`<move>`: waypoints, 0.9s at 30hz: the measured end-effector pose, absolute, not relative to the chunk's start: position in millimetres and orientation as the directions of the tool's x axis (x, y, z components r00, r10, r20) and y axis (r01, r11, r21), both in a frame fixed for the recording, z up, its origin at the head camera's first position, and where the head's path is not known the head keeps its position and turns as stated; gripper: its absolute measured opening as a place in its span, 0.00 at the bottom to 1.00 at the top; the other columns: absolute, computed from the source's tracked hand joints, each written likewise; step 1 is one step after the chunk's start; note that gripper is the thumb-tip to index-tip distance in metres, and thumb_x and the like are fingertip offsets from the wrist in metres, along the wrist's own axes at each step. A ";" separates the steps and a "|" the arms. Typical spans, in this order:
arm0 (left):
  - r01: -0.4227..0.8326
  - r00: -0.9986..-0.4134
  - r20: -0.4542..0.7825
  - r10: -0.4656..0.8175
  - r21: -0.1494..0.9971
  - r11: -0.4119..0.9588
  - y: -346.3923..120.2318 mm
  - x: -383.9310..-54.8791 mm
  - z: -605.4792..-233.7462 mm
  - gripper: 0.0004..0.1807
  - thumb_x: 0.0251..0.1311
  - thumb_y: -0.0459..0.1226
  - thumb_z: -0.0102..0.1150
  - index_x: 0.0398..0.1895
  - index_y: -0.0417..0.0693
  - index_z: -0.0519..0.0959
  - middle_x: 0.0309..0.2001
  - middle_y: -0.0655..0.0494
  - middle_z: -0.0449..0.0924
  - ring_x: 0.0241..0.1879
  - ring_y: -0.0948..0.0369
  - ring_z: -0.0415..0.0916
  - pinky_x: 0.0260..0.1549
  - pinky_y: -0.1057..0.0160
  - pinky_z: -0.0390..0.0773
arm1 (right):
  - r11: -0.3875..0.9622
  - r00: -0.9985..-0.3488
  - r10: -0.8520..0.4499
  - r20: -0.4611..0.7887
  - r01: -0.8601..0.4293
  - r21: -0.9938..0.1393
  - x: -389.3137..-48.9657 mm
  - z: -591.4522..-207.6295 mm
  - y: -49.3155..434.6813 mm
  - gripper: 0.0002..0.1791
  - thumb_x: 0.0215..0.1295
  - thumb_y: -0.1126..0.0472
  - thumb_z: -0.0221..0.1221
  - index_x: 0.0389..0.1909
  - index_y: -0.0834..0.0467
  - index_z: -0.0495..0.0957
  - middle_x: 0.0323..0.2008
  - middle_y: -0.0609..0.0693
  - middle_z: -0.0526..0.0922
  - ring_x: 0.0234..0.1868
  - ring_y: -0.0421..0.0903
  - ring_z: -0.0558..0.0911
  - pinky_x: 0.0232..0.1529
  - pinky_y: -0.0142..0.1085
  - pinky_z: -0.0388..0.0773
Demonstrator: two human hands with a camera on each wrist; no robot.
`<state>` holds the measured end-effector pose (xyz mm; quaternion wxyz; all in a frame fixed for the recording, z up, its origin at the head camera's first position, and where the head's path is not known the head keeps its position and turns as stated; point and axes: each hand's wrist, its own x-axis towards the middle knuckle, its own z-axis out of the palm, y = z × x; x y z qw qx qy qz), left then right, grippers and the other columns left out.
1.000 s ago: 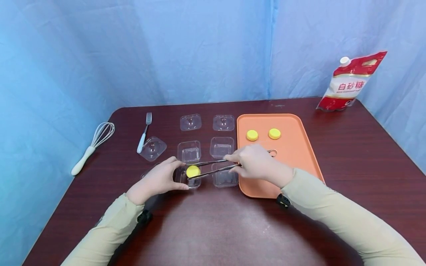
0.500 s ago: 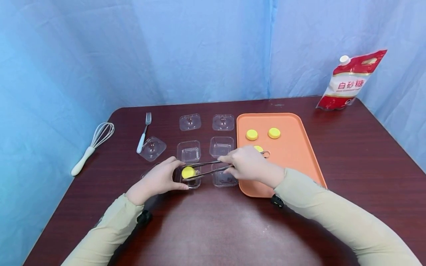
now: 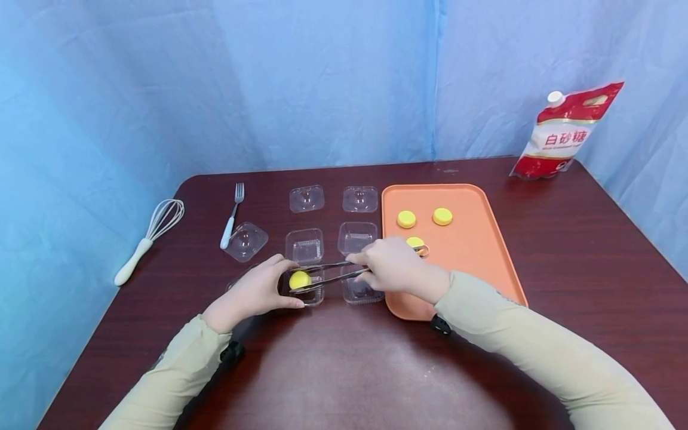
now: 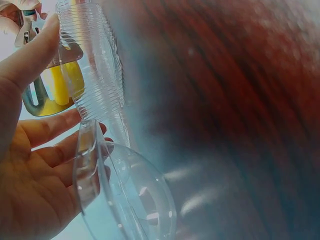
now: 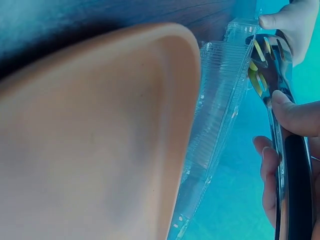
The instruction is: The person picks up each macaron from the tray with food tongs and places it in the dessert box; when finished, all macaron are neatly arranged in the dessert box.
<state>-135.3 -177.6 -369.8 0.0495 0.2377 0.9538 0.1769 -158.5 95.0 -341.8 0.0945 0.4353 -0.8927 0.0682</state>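
Observation:
My left hand holds a clear plastic box by its left side, thumb at the near edge and fingers at the far edge. My right hand grips metal tongs with a dark handle strip. Between the tong tips is a small yellow disc, like a little cake, at the left part of the box. In the left wrist view the slotted tong heads lie on both sides of the yellow disc. Whether the disc touches the box floor I cannot tell.
An orange tray on the right bears three more yellow discs. Other clear boxes and lids stand nearby. Farther left lie a fork and a whisk. A sugar bag stands at back right.
My right hand and the tongs have moved left, carrying the yellow disc toward the left side of the box. A third disc on the tray has come into view. My left hand has stayed put.

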 end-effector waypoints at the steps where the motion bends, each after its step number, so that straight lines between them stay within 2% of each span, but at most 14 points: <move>1: 0.436 -0.882 -0.011 0.471 0.362 0.824 -177.5 -135.0 -369.8 0.38 0.39 0.50 0.76 0.53 0.39 0.76 0.41 0.52 0.74 0.37 0.60 0.72 0.41 0.57 0.76 | 0.614 -0.607 -0.763 0.221 -0.788 -0.045 -158.4 -341.5 94.5 0.21 0.53 0.52 0.68 0.49 0.54 0.83 0.22 0.47 0.82 0.18 0.41 0.76 0.12 0.33 0.63; 5: 0.433 -0.882 -0.015 0.470 0.366 0.824 -177.5 -134.5 -370.0 0.39 0.39 0.50 0.76 0.53 0.39 0.75 0.41 0.52 0.74 0.37 0.60 0.72 0.41 0.57 0.76 | 0.620 -0.620 -0.758 0.202 -0.781 -0.070 -158.1 -339.4 93.4 0.21 0.54 0.53 0.68 0.49 0.54 0.83 0.20 0.46 0.80 0.16 0.40 0.73 0.11 0.32 0.60; 14: 0.452 -0.877 0.008 0.480 0.349 0.821 -178.3 -135.0 -369.7 0.40 0.38 0.51 0.76 0.53 0.36 0.75 0.41 0.51 0.74 0.37 0.59 0.73 0.42 0.56 0.77 | 0.617 -0.624 -0.750 0.220 -0.779 -0.108 -157.6 -338.4 97.2 0.21 0.51 0.53 0.69 0.47 0.55 0.84 0.13 0.42 0.70 0.15 0.38 0.67 0.13 0.33 0.62; 27: 0.458 -0.875 0.016 0.484 0.355 0.815 -177.2 -135.4 -368.9 0.39 0.38 0.50 0.76 0.53 0.37 0.76 0.41 0.50 0.74 0.37 0.59 0.73 0.42 0.56 0.77 | 0.602 -0.623 -0.760 0.183 -0.782 -0.162 -157.0 -339.8 101.5 0.22 0.53 0.53 0.69 0.49 0.56 0.83 0.14 0.42 0.73 0.15 0.35 0.66 0.14 0.28 0.58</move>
